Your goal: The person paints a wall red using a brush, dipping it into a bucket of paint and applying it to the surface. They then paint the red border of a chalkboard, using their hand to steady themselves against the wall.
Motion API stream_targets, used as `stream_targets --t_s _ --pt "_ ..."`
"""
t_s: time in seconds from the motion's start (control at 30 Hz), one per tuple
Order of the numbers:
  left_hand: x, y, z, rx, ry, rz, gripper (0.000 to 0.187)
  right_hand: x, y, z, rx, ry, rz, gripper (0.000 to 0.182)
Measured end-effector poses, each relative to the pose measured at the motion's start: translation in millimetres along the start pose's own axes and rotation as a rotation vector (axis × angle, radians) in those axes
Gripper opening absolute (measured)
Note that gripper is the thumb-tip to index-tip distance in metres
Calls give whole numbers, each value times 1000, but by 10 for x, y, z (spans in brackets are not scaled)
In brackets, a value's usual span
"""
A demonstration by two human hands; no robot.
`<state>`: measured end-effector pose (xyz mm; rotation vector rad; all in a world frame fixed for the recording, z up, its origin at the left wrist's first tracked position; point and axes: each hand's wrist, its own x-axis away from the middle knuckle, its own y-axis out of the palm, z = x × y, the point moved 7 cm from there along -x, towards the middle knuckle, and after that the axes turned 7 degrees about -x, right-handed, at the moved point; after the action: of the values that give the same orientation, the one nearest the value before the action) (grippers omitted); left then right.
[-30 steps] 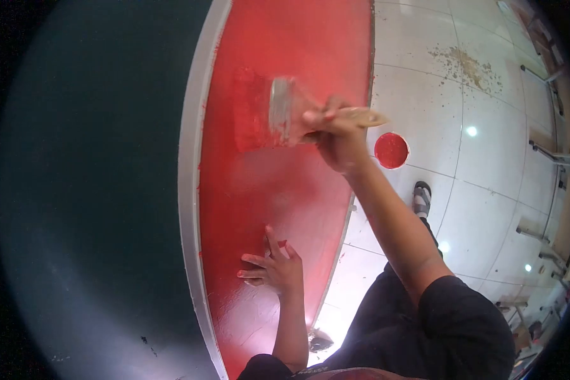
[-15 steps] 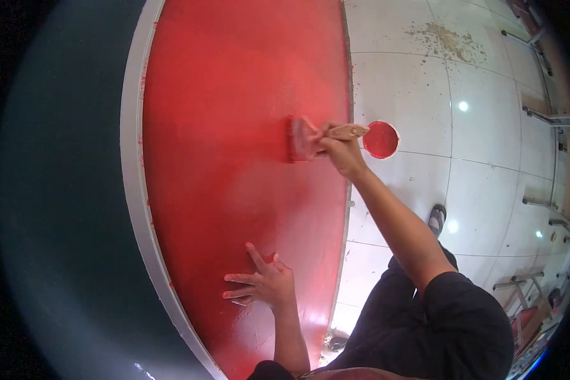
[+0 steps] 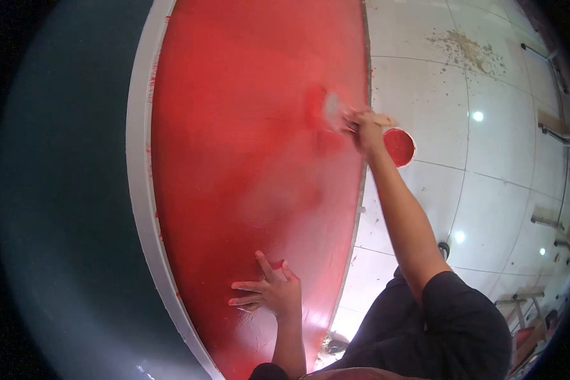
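Note:
My right hand (image 3: 368, 132) is wrapped round the wooden handle of a wide paintbrush (image 3: 333, 111), somewhat blurred by motion. Its bristles lie against the wet red painted surface (image 3: 234, 126), near that surface's right-hand edge. Lower down, my left hand (image 3: 275, 292) is open over the same red surface, fingers spread apart and tinged with red at the tips. Just beyond my right wrist, a round paint bucket (image 3: 399, 147) holding red paint stands on the tiled floor.
A white trim strip (image 3: 140, 209), smeared with red in places, separates the red surface from a dark green one (image 3: 63, 190). Pale floor tiles (image 3: 418, 82) carry brown splatters (image 3: 468, 52). Metal-legged furniture (image 3: 548, 136) lines the far right.
The brush in my right hand has moved up and to the right across the red surface, towards its edge. The whole view has shifted slightly; my left hand keeps its spread pose.

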<state>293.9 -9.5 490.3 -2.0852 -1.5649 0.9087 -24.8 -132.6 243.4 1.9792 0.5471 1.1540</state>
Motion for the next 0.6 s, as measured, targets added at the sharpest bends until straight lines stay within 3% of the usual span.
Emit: stream_targets --t_s 0.07,0.2,0.27,0.33,0.4,0.47,0.6 --pt "7 -14 9 -4 18 10 95 -197 -801 99 355 26 83 3" --pt "-6 -40 11 24 11 9 95 94 -1081 189 528 -1 165 6" --pt "-2 -21 5 13 19 9 94 324 -691 323 436 -62 27 11" --pt "-11 -41 17 21 9 -12 92 818 112 159 580 -388 -323 14" --pt "-7 -41 21 27 -4 -39 91 1428 897 -173 431 -334 -387 18" --pt "-2 -65 13 2 -19 -20 95 1799 1416 -453 -76 -139 -574 23" --pt "4 -29 -2 41 -4 -50 89 1771 1601 -716 -214 -82 -565 26"
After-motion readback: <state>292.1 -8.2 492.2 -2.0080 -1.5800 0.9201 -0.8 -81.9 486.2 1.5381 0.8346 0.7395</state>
